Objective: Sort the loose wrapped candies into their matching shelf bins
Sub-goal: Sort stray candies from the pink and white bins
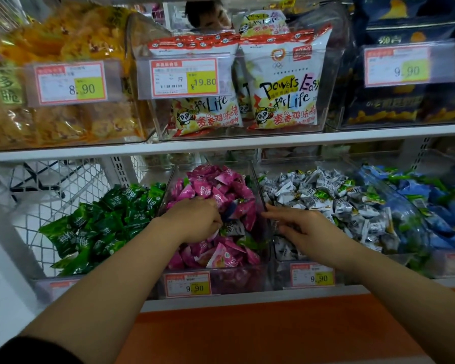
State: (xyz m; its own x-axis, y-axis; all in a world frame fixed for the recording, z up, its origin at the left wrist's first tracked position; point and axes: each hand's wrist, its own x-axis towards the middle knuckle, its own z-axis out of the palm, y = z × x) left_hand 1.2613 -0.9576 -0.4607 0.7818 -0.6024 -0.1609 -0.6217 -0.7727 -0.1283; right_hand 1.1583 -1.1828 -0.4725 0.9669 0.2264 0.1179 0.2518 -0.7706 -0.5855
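snack bag (284, 82) "Powers Easy for Life", price tag (184, 76) "19.80", bin tag (187, 284) "9.90"

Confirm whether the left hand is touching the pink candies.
Touching. The head view shows the left hand sunk into the pink candies, with wrappers lying directly against its fingers and underside.

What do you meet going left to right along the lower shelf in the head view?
green candies → pink candies → white candies → blue candies
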